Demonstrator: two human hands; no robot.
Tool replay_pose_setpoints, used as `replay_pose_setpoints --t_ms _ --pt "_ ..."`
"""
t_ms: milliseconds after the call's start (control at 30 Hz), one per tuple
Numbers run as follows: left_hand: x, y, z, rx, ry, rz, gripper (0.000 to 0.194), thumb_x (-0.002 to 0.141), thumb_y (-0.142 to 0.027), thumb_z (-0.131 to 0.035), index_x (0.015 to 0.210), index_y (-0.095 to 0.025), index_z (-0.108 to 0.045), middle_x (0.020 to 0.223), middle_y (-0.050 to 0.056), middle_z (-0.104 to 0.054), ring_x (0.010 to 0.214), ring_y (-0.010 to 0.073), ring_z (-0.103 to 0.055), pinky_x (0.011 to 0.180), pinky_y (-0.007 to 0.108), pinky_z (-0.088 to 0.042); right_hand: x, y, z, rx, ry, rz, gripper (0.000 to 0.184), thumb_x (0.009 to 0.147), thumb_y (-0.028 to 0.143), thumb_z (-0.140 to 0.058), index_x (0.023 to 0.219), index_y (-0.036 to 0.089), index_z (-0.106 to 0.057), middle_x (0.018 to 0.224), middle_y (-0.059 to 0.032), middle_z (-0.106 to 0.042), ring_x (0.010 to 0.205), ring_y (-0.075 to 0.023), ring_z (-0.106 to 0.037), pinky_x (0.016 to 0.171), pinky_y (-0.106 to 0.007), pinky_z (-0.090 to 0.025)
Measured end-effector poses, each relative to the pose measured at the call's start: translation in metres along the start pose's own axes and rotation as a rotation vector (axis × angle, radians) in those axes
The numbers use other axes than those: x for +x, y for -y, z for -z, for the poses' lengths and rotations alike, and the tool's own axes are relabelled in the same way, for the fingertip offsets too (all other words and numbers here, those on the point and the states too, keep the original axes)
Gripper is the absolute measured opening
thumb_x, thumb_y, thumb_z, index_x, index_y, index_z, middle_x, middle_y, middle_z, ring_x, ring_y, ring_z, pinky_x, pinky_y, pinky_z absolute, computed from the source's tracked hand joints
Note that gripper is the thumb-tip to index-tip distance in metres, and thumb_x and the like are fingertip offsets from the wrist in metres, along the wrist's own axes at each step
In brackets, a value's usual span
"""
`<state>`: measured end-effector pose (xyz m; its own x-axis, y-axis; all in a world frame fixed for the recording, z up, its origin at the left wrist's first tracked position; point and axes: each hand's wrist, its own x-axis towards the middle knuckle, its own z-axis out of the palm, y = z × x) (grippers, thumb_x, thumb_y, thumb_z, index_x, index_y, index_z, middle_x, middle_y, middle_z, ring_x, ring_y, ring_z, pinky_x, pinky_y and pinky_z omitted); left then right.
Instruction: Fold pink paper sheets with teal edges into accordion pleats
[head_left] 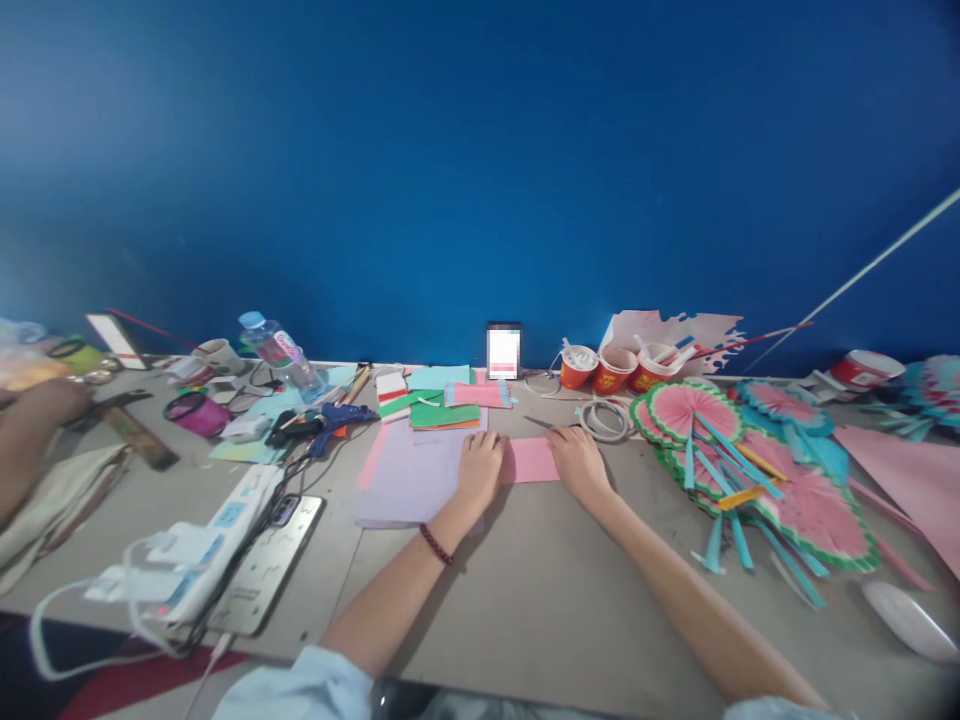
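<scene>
A small pink paper sheet (531, 461) lies on the grey table (540, 570) in front of me. My left hand (480, 468) rests on its left edge, fingers curled down against the paper. On the sheet's right edge sits my right hand (576, 458), fingers bent and pressing too. A pale lilac sheet (416, 475) lies under my left hand and spreads to the left. A dark bead bracelet (436, 545) is on my left wrist.
Stacked coloured papers (442, 402), a blue glue gun (334, 420), a power strip (202, 545), a phone (503, 351), three red cups (613, 369), tape rolls (604, 418) and pink-green paper fans (750, 460) surround me. Another person's arm (30, 425) is at far left.
</scene>
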<state>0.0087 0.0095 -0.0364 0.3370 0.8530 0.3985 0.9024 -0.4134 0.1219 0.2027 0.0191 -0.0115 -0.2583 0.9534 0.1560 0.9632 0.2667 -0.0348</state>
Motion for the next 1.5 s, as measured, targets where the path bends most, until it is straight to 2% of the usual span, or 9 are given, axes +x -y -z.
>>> replay_pose_setpoints --t_ms 400,533,667,833,1067,1133,1267,1400,1500 --pt "0.000 -0.005 0.005 -0.100 -0.075 -0.034 0.021 0.089 -0.014 -0.046 0.092 -0.023 -0.064 0.089 0.002 -0.058 0.086 0.0158 -0.054 0.088 0.033 -0.041 0.002 -0.014 0.020 0.189 0.077 0.027 0.020 0.088 0.018 -0.050 0.091 0.019 -0.069 0.095 -0.0061 -0.065 0.095 -0.0186 -0.057 0.082 -0.027 -0.038" --pt "0.002 -0.004 0.008 -0.136 -0.208 0.011 0.019 0.090 -0.018 -0.048 0.091 -0.023 -0.066 0.086 0.003 -0.060 0.085 0.0162 -0.055 0.086 0.034 -0.040 0.003 -0.021 0.038 0.253 0.095 0.069 0.021 0.088 0.018 -0.048 0.089 0.020 -0.069 0.091 -0.0038 -0.066 0.092 -0.0161 -0.059 0.079 -0.024 -0.040" --pt "0.004 -0.004 0.014 -0.257 -0.371 0.056 0.018 0.091 -0.022 -0.049 0.089 -0.022 -0.067 0.086 0.004 -0.060 0.085 0.0162 -0.055 0.079 0.031 -0.042 0.004 -0.026 0.054 0.341 -0.015 0.157 0.023 0.089 0.019 -0.046 0.089 0.019 -0.070 0.093 -0.0056 -0.066 0.093 -0.0175 -0.057 0.084 -0.027 -0.040" --pt "0.005 -0.007 0.021 -0.357 -0.451 0.062 0.017 0.092 -0.023 -0.049 0.091 -0.022 -0.066 0.087 0.005 -0.059 0.089 0.0170 -0.056 0.082 0.033 -0.044 0.002 -0.032 0.066 0.317 -0.196 0.256 0.025 0.091 0.019 -0.045 0.089 0.017 -0.069 0.092 -0.0072 -0.066 0.090 -0.0187 -0.057 0.086 -0.030 -0.041" --pt "0.003 -0.009 0.022 -0.316 -0.662 0.101 0.029 0.088 -0.026 -0.053 0.115 -0.019 -0.054 0.115 0.014 -0.051 0.113 0.0252 -0.048 0.095 0.043 -0.041 -0.001 -0.022 0.061 0.517 -0.194 0.142 0.022 0.088 0.024 -0.046 0.096 0.018 -0.065 0.090 -0.0072 -0.066 0.087 -0.0191 -0.059 0.080 -0.030 -0.046" --pt "0.000 -0.013 0.022 -0.321 -0.644 0.032 0.022 0.087 -0.025 -0.053 0.108 -0.020 -0.056 0.105 0.010 -0.055 0.104 0.0232 -0.053 0.092 0.041 -0.043 -0.002 -0.013 0.056 0.639 -0.183 0.062 0.022 0.084 0.026 -0.049 0.100 0.017 -0.062 0.083 -0.0052 -0.065 0.075 -0.0177 -0.059 0.071 -0.029 -0.047" --pt "-0.003 -0.025 0.026 -0.426 -0.465 -0.080 0.025 0.087 -0.026 -0.054 0.111 -0.020 -0.054 0.102 0.008 -0.062 0.098 0.0202 -0.058 0.086 0.036 -0.048 -0.008 0.009 0.045 0.903 -0.201 -0.040 0.019 0.078 0.027 -0.053 0.095 0.017 -0.055 0.069 0.0003 -0.059 0.058 -0.0137 -0.056 0.058 -0.025 -0.047" --pt "-0.005 -0.032 0.029 -0.547 -0.351 -0.072 0.042 0.082 -0.035 -0.060 0.119 -0.019 -0.052 0.114 0.013 -0.061 0.107 0.0245 -0.057 0.089 0.041 -0.050 -0.015 0.027 0.042 1.062 -0.140 -0.030 0.015 0.080 0.031 -0.054 0.090 0.019 -0.052 0.072 -0.0008 -0.062 0.065 -0.0147 -0.061 0.059 -0.026 -0.050" --pt "-0.005 -0.030 0.026 -0.649 -0.295 -0.067 0.037 0.083 -0.031 -0.059 0.118 -0.021 -0.055 0.114 0.011 -0.064 0.108 0.0239 -0.059 0.091 0.041 -0.051 -0.017 0.032 0.043 1.133 -0.060 0.002 0.016 0.082 0.030 -0.051 0.094 0.020 -0.053 0.083 -0.0043 -0.067 0.076 -0.0163 -0.065 0.067 -0.028 -0.052"
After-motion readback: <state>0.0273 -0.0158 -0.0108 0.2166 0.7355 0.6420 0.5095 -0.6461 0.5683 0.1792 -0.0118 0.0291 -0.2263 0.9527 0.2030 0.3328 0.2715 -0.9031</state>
